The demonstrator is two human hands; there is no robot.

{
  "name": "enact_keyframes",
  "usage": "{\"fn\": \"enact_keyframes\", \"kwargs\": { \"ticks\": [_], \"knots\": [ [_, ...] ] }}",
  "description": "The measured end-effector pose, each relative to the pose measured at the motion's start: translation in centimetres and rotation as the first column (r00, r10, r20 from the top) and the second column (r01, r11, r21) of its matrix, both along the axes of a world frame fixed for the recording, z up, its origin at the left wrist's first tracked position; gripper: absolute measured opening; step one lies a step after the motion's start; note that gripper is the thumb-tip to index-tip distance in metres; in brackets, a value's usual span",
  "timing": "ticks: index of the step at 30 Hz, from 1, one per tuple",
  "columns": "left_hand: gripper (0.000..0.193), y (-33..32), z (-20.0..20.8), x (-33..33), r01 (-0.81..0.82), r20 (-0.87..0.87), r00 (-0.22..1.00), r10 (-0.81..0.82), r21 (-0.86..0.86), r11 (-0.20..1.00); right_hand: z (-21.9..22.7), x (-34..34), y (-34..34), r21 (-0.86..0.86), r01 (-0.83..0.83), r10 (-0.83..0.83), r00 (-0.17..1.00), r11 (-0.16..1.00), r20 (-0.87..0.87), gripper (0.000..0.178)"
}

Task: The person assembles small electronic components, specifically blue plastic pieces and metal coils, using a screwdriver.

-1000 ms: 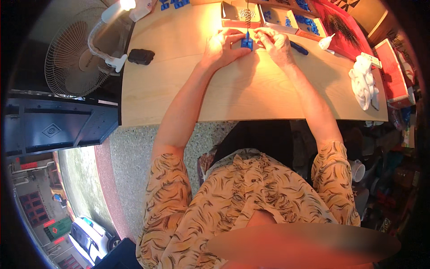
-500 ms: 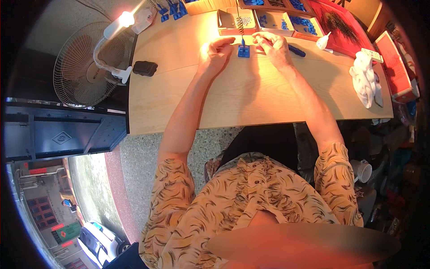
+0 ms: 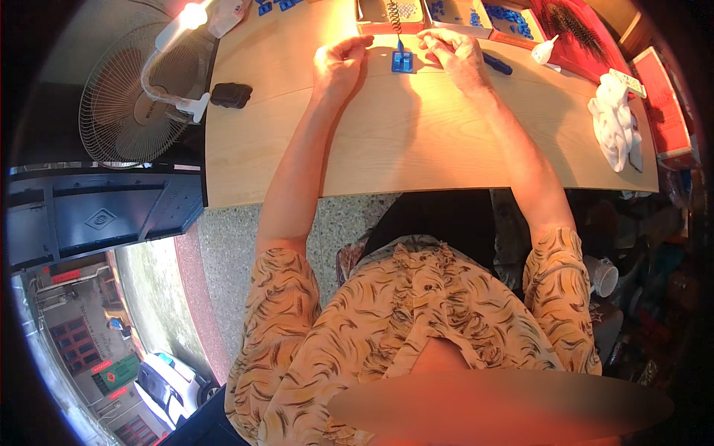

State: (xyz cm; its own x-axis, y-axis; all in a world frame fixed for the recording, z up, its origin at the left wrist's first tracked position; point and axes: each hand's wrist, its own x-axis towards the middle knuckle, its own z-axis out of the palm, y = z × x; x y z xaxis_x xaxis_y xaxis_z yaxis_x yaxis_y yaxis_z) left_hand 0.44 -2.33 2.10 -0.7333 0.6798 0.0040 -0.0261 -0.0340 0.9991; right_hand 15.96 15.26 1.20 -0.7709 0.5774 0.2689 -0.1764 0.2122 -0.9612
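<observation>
Where the lamplight falls brightest, we list first one small blue block [image 3: 404, 65], square-based, lying on the table [image 3: 260, 156] between two hands; a blue stem [image 3: 400, 47] rises at it beneath a dark coil [image 3: 394, 16]. Whether stem and block are joined, we cannot tell. Its middle position presumably suits both hands equally.

Left hand [image 3: 338, 65]: just beside the block, apart from it, fingers bent forward and thumb drawn near them; nothing shows in it, though we cannot tell whether something small is hidden.

Right hand [image 3: 457, 59]: opposite side, also apart from the block, thumb and forefinger narrowed nearly tip to tip, as if for fine parts; we cannot tell whether they hold one.

Behind the block: a shallow tray [image 3: 375, 29] of pale bits, then a box [image 3: 482, 33] and another box [image 3: 524, 38] of blue pieces, seemingly divided by kind and kept within reach.

Right of the right hand: one dark blue slim tool [image 3: 497, 64]; one white nozzle bottle [image 3: 544, 52]; farther out, a crumpled white cloth [image 3: 612, 126].

Left edge: one black case [image 3: 231, 95]; one white lamp [image 3: 175, 34], seemingly set to light the work surface.
</observation>
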Motion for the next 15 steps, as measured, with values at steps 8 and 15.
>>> {"fn": "enact_keyframes", "kwargs": {
  "ticks": [8,15],
  "knots": [
    [0.020,-0.3,-0.1,-0.1,-0.056,-0.338,0.941,0.016,-0.111,0.992,0.2,-0.2,-0.7,-0.033,0.011,-0.011,1.000,0.999,0.006,0.021],
    [0.016,2.0,0.4,1.3,-0.023,-0.568,0.823,0.003,-0.028,0.999,-0.6,0.3,1.5,0.044,0.070,-0.071,0.997,0.997,0.032,0.020]
  ]
}}
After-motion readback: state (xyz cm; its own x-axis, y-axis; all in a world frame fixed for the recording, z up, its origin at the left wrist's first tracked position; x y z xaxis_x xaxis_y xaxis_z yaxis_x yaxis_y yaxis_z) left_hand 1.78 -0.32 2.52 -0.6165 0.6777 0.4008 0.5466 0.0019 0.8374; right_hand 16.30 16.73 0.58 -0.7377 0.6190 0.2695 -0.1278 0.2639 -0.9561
